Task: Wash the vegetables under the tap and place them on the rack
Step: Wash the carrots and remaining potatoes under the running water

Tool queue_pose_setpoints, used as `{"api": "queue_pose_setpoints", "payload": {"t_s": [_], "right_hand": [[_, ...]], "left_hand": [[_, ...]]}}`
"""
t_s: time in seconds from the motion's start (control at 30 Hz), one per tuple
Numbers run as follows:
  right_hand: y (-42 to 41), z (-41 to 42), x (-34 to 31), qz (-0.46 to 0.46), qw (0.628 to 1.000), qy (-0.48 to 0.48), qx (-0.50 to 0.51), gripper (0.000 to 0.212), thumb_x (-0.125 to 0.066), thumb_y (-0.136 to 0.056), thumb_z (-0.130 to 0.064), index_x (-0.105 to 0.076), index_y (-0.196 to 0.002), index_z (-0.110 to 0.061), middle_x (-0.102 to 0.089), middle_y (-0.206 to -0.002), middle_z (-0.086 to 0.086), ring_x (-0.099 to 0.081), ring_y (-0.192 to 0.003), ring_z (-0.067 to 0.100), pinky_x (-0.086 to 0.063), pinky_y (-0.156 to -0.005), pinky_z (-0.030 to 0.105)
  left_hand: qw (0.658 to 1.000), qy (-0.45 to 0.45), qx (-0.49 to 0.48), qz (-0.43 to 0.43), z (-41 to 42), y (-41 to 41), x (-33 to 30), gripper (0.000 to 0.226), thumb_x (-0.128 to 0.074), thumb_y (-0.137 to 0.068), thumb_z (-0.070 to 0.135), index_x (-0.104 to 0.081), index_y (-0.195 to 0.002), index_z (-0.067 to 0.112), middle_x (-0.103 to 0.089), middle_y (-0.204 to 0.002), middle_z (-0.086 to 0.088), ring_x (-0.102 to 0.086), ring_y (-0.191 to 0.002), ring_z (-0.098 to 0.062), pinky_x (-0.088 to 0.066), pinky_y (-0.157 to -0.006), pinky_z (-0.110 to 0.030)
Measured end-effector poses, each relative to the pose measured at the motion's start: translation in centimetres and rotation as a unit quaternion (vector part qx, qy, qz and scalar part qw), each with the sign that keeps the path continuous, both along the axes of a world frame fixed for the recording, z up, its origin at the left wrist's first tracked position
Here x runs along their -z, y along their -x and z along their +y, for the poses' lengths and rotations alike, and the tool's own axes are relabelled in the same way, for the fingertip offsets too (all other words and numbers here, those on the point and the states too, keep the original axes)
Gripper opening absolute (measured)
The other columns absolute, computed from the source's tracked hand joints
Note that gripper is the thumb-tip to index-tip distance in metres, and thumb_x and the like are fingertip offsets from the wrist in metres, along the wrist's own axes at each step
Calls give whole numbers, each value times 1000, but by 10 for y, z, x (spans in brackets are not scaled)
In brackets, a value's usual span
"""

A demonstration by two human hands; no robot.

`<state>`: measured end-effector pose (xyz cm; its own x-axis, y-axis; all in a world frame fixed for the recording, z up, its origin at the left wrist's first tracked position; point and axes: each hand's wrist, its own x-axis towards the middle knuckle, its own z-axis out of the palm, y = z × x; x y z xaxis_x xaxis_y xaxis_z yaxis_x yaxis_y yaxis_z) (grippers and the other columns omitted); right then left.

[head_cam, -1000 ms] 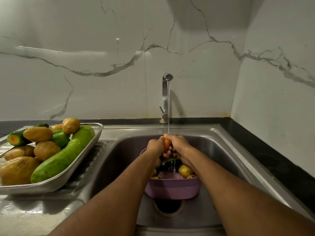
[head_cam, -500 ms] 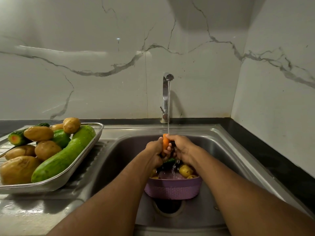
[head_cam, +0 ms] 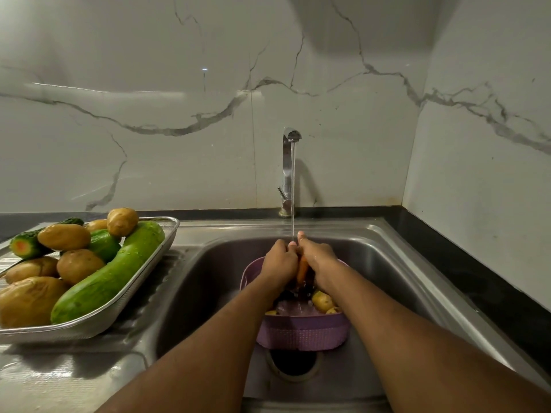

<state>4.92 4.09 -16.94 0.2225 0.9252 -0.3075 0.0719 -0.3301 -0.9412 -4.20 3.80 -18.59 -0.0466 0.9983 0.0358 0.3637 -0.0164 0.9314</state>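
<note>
Near centre of the steel sink (head_cam: 208,281), a purple basket (head_cam: 302,332) sits over the drain, holding a few small unwashed potatoes (head_cam: 322,301). Above it, left hand (head_cam: 278,263) and right hand (head_cam: 317,257) close together around a carrot (head_cam: 302,269) under the tap (head_cam: 287,168) stream. Left, the mesh rack (head_cam: 125,308) already holds wet potatoes and cucumbers; most seems done. Its pile leaves little room.

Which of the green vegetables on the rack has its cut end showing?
The small dark cucumber at the rack's far left: its cut end shows an orange-red centre. The long pale green one shows only whole skin.
</note>
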Motion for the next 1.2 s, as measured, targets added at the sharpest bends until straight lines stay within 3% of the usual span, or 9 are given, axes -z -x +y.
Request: {"api": "queue_pose_setpoints", "payload": {"t_s": [0.1, 0.23, 0.33, 0.53, 0.7, 0.77, 0.87, 1.07, 1.2], "right_hand": [[-2, -3, -6, 12, 1000, 4, -18, 51, -40, -108, -53, -67, -114, -10, -67, -87, 11, -62, -84, 23, -50, -80, 38], [1, -6, -6, 15, 1000, 6, -17, 46, -35, -111, -45, -63, -99, -11, -63, -83, 12, -60, -86, 26, -50, -105, 49], [4, -7, -6, 28, 999, 0, -24, 41, -39, -111, -41, -64, -98, -11, -68, -93, 18, -64, -102, 30, -49, -107, 49], [-1, -12, -3, 3, 998, -17, -58, 31, -56, -105, -40, -65, -104, -10, -71, -97, 17, -68, -92, 29, -57, -88, 43], [-6, -10, 3, -31, 998, 5, -62, 34, -57, -105, -37, -69, -107, -5, -73, -92, 16, -71, -87, 30, -61, -80, 42], [-2, 0, 6, -80, 996, 13, -41, 42, -54, -105, -42, -68, -105, -2, -70, -82, 14, -68, -75, 26, -55, -63, 33], [0, 10, 12, -145, 989, 28, -16, 50, -46, -106, -51, -68, -105, -6, -68, -76, 11, -67, -65, 21, -48, -53, 27], [2, 15, 14, -210, 976, 49, 23, 60, -52, -100, -61, -61, -78, -6, -62, -59, 10, -62, -54, 22, -40, -47, 26], [0, 0, 15, -104, 991, 14, -78, 36, -52, -105, -33, -68, -112, -2, -68, -78, 14, -65, -63, 23, -55, -59, 32]], "left_hand": [[997, 58, 6, -42, -2, 2, -3, 24, -41, -111, 34, -55, -117, 16, -65, -104, -8, -66, -93, -19, -55, -72, -30], [989, 124, 11, -85, -1, 1, -5, 29, -44, -109, 32, -61, -117, 9, -69, -97, -12, -68, -91, -22, -55, -70, -32], [988, 122, 3, -97, 4, 2, 0, 30, -51, -107, 33, -65, -118, 9, -72, -100, -13, -71, -94, -23, -60, -77, -34], [997, 50, -22, -63, 7, 5, 4, 24, -49, -108, 19, -66, -122, 9, -72, -100, -12, -72, -93, -24, -63, -87, -45], [995, 86, 18, -51, 3, 5, 0, 22, -47, -106, 10, -67, -112, 3, -70, -87, -13, -72, -80, -24, -64, -84, -44], [993, 94, 36, -67, 0, 3, -3, 23, -45, -105, 6, -67, -111, 0, -69, -88, -18, -68, -75, -23, -64, -79, -38], [988, 105, 58, -95, -4, 1, -6, 26, -44, -104, 0, -68, -112, 6, -69, -99, -24, -67, -76, -23, -63, -73, -35], [981, 149, 53, -111, -5, 6, -7, 19, -53, -102, 4, -70, -111, 6, -67, -78, -13, -62, -57, -15, -54, -52, -23], [983, 156, 28, -94, -2, 13, -3, 23, -52, -99, -1, -74, -106, 5, -66, -72, -12, -61, -54, -16, -56, -53, -24]]}}
